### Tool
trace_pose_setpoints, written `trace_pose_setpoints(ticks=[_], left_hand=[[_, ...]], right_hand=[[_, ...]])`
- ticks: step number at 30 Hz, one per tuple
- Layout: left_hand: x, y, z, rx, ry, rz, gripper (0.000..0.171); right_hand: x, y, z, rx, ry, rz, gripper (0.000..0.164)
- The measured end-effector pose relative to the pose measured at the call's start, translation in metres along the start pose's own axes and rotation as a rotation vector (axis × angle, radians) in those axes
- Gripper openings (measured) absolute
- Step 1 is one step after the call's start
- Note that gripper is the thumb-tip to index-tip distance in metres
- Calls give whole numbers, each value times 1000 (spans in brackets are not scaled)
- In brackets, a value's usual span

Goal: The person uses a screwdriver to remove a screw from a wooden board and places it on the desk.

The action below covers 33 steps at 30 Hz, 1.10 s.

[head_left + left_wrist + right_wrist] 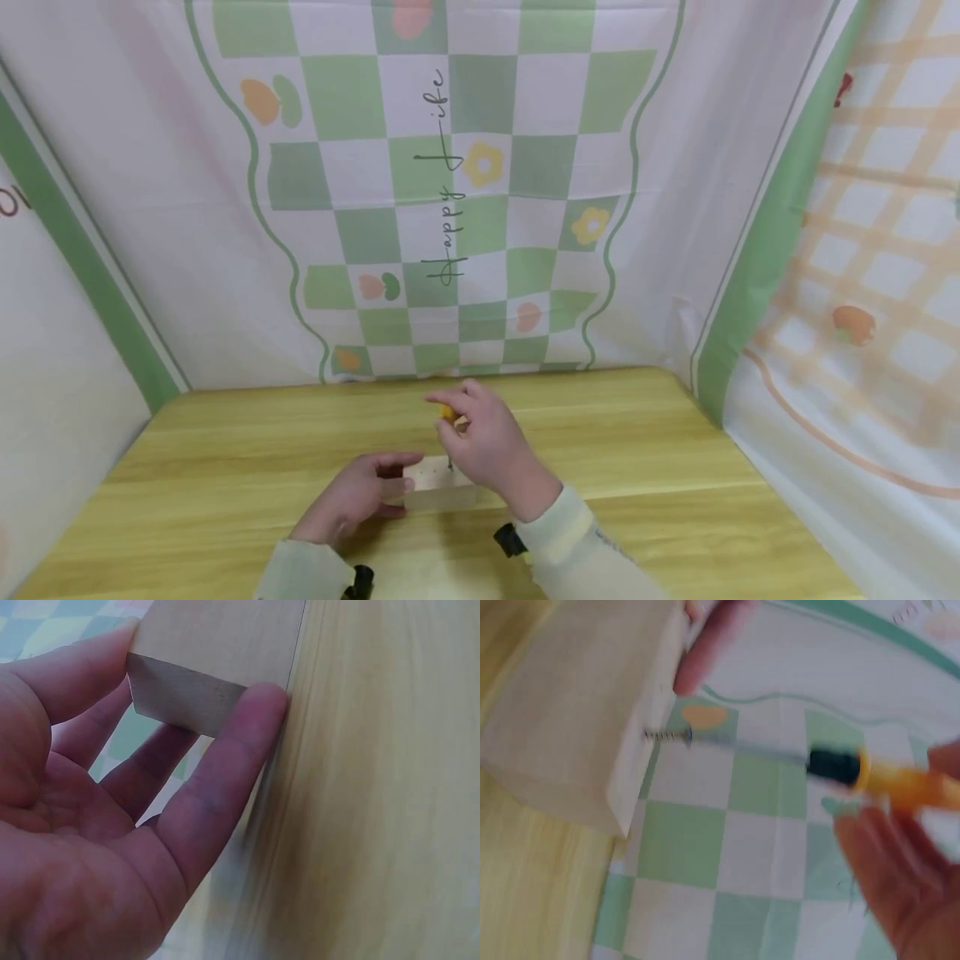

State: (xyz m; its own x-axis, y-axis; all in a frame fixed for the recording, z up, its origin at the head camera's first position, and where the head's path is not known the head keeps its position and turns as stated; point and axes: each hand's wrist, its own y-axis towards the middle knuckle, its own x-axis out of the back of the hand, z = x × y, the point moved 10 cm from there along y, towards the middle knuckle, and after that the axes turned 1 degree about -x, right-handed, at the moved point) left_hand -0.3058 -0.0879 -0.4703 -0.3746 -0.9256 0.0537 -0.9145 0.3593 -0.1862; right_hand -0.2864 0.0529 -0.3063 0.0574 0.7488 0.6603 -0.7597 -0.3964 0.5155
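Observation:
A pale wooden block (441, 498) lies on the table, with several small holes in its top face. Around its left end, the left hand (360, 492) grips the block between thumb and fingers, as the left wrist view also shows. The right hand (487, 437) holds a screwdriver (904, 782) with a yellow-orange handle and black collar, blurred in the right wrist view. Its shaft reaches down to the head of a screw (667, 736), which stands partly out of the block's top near the right end, threads showing.
The wood-grain table (645, 467) extends around the block. Behind it hangs a checked green-and-white cloth (480, 225), with further cloth walls left and right. Each wrist carries a black device (510, 540) below the pale sleeve.

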Motion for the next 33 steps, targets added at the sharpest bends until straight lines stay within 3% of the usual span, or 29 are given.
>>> trace_pose_setpoints(ticks=[4,8,12,19,22,25,33], left_hand=[[0,0,1,-1,-12,5,46],[0,0,0,-14,-23,11,46],[-1,1,0,-19,-30,15,46],[-2,1,0,-22,-42,21,47],[-2,1,1,-23,-47,24,47],[-2,1,1,-19,-47,25,47],[-1,-2,1,-7,-21,11,45]], right_hand=[[7,-8,11,-10,-191,-187,29],[6,-11,22,31,-276,-292,30],[6,-12,29,67,-309,-337,35],[5,-13,33,91,-316,-331,35],[4,-12,36,127,-307,-303,34],[2,-10,36,177,-265,-222,33],[-2,-1,15,241,16,137,30]])
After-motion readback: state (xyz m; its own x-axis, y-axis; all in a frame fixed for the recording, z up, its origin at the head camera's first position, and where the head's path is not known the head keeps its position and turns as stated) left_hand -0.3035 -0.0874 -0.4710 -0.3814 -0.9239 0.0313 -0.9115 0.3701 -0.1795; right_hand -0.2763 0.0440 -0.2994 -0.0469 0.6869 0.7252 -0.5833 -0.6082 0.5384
